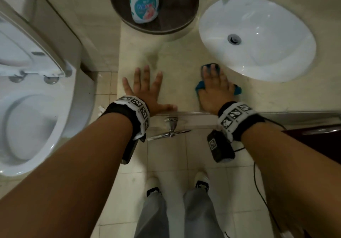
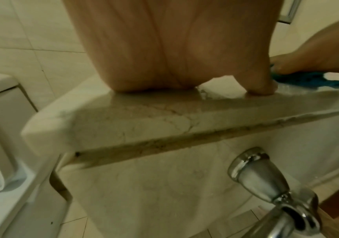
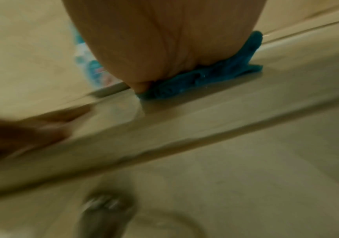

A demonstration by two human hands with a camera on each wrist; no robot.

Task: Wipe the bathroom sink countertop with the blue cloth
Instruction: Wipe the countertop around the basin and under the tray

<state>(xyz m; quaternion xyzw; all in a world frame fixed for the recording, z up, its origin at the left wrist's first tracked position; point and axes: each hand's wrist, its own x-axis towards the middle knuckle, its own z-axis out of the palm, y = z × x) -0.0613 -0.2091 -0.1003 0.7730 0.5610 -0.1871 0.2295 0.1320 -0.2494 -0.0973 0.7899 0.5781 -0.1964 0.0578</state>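
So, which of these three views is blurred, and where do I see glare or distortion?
Right wrist view: strong motion blur, yet the blue cloth under the right hand is still readable. Left wrist view: mostly sharp, with the left hand flat on the countertop; the palm is soft up close. Head view: dim, wide-angle bending at the edges, highlights on the sink.

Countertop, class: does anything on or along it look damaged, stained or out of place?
Yes. The countertop has crack-like veins on its front edge and dark grime along the seam beneath. A greyish smear marks the top beyond the left hand.
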